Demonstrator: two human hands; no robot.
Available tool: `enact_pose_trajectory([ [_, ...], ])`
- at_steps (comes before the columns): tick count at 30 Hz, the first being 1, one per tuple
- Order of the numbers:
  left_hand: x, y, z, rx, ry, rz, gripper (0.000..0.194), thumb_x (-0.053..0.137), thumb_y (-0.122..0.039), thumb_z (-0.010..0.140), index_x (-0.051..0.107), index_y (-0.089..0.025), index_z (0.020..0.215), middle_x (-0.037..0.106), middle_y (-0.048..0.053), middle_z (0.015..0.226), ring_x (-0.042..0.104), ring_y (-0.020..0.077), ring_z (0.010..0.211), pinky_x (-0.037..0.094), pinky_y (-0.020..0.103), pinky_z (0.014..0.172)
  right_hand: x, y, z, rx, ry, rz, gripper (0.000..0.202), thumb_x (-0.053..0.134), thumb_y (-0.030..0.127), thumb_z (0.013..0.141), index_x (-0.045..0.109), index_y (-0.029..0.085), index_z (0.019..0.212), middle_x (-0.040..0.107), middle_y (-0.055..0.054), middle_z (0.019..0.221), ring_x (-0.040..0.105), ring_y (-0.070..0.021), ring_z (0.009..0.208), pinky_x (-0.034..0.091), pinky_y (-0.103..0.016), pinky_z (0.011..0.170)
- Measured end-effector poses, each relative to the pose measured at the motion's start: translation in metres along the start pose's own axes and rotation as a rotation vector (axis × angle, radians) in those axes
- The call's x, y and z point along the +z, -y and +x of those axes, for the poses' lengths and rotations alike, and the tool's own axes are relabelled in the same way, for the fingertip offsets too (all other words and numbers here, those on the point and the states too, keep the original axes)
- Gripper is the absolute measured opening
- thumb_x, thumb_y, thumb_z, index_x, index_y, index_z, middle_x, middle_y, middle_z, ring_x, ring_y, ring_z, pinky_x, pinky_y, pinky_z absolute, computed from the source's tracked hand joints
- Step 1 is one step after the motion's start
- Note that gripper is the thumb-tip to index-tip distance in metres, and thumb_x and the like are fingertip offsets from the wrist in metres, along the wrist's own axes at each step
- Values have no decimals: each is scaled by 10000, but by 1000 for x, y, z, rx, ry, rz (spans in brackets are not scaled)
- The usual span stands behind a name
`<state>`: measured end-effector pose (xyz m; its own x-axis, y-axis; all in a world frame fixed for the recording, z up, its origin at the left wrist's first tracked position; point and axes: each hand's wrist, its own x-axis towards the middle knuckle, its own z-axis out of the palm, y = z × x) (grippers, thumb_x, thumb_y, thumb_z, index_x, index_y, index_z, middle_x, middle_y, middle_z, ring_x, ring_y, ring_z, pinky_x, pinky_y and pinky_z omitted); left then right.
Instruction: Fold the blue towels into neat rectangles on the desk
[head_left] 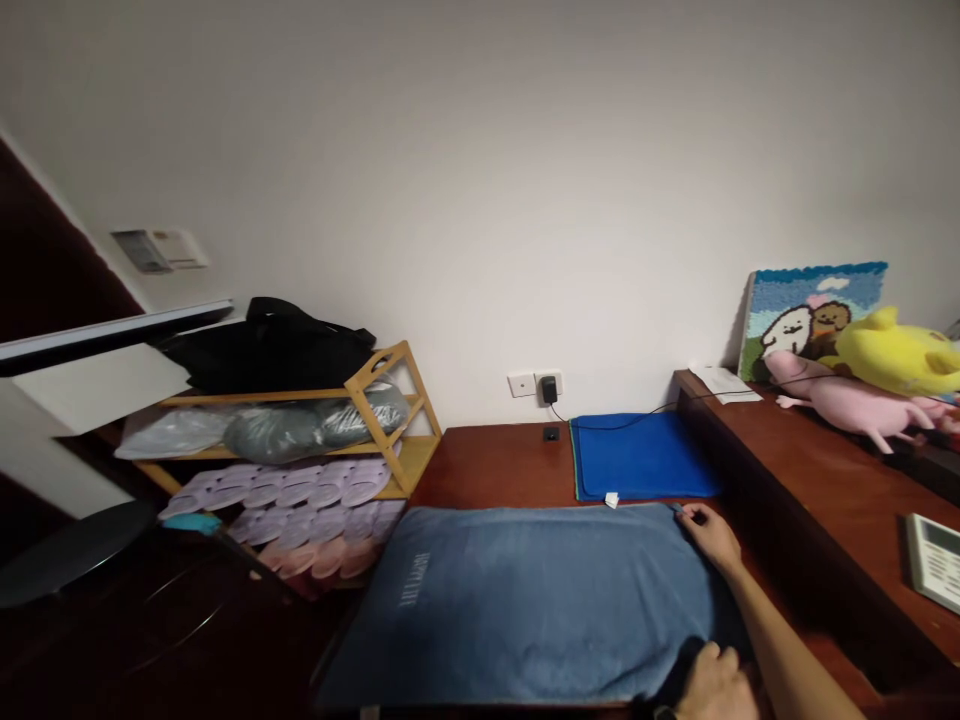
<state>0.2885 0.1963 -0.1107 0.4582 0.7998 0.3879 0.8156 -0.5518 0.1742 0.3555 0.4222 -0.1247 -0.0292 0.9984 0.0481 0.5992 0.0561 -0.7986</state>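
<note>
A grey-blue towel with pale lettering at its left end lies spread over the reddish-brown wooden table. My right hand pinches its far right corner between thumb and fingers. Lower down, at the near right part of the towel, my left hand is closed with its fingers curled on the cloth; the fingertips are hidden and the picture's bottom edge cuts off the wrist. Small creases run through the towel near both hands. Just beyond it rests a folded bright blue towel with a white tag.
A raised wooden ledge on the right bears plush toys, a tufted picture and a calculator-like device. A black plug with a cord sits in the wall. Left stands a rack with slippers and a black bag.
</note>
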Motion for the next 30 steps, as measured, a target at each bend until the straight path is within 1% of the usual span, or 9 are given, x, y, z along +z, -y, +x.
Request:
enact_pose_trajectory([
  [2,-12,0,-9,-158,85,-75,155,617,-169,819,722,-226,917,706,69,699,634,236,713,496,356,703,-6,4,-2,22,52,120,444,652,672,639,690,254,784,715,-13,759,651,-227,745,461,-299,655],
  [4,-31,2,-21,-417,154,-228,175,689,-253,763,719,-236,934,731,72,757,659,256,740,494,350,676,-14,11,-6,20,96,223,481,662,692,606,667,234,752,698,-23,732,637,-223,719,476,-307,657],
  [7,-77,11,-46,-738,62,-500,194,729,-289,712,697,-267,902,734,37,797,670,242,759,476,321,665,-25,41,-13,-32,147,306,480,627,694,662,649,227,771,705,-37,753,646,-227,739,498,-318,679],
  [10,-140,29,-79,-766,-116,-849,114,711,-277,741,632,-248,819,663,-14,684,613,167,641,427,267,602,-27,107,-25,-160,220,361,427,622,653,725,645,234,802,748,-67,879,670,-250,853,509,-325,740],
  [14,-223,61,-133,-712,-380,-1116,214,683,-407,851,573,-226,824,570,-51,644,546,122,600,402,233,583,1,232,-41,-339,347,435,389,648,622,757,607,235,762,764,-113,1072,665,-279,1024,508,-339,848],
  [18,-276,101,-201,-839,-702,-1058,375,697,-585,844,578,-230,855,603,-39,683,616,152,660,483,247,645,75,343,-57,-448,462,424,411,658,627,758,622,220,800,756,-76,935,667,-244,892,512,-349,827],
  [22,-304,142,-283,-1048,-903,-845,476,692,-686,797,619,-229,904,669,-9,707,691,206,688,539,292,696,180,415,-81,-537,584,343,443,579,616,840,697,192,886,753,-66,935,667,-219,877,524,-332,822],
  [26,-305,178,-364,-1277,-933,-561,511,587,-739,810,653,-239,892,735,40,749,745,264,734,567,323,693,283,448,-111,-579,657,196,331,559,463,887,729,184,943,759,-67,925,685,-210,847,540,-332,807],
  [30,-277,210,-422,-1389,-844,-221,386,557,-635,822,691,-276,776,762,64,780,749,278,761,578,339,690,358,449,-133,-628,672,22,223,659,282,810,739,211,1005,770,-59,984,701,-220,940,526,-327,888],
])
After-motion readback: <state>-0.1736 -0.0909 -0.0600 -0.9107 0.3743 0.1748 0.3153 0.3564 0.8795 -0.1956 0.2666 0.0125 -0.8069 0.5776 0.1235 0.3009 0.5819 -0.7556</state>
